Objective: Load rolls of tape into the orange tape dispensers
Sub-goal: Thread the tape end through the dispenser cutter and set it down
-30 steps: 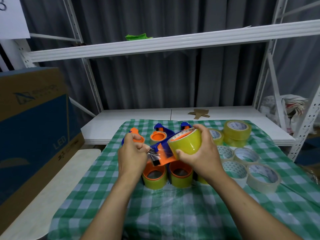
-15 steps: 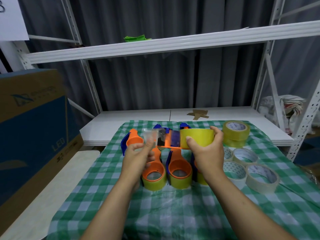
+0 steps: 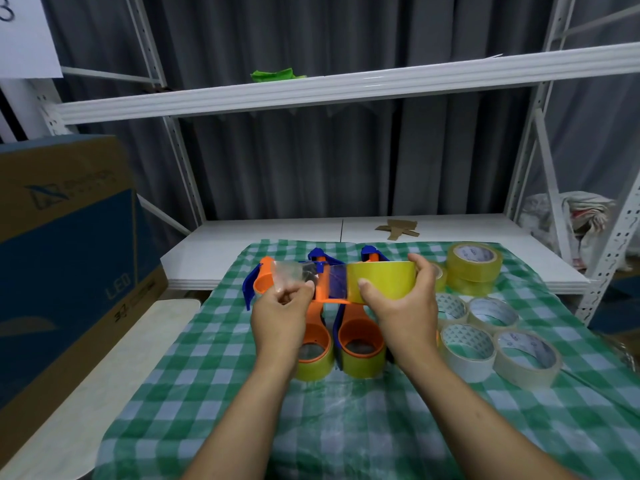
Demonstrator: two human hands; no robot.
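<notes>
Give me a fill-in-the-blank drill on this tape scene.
The right hand grips a ____ roll.
The left hand pinches the strip coming off the ____.
The cloth is checked white and ____.
Missing words: yellow; roll; green.

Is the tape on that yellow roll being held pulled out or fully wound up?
Pulled out: a clear strip runs from the yellow roll in the right hand to the left hand, which pinches its end.

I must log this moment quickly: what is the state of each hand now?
Left hand: pinches the pulled-out tape end.
Right hand: grips the yellow tape roll.
</notes>
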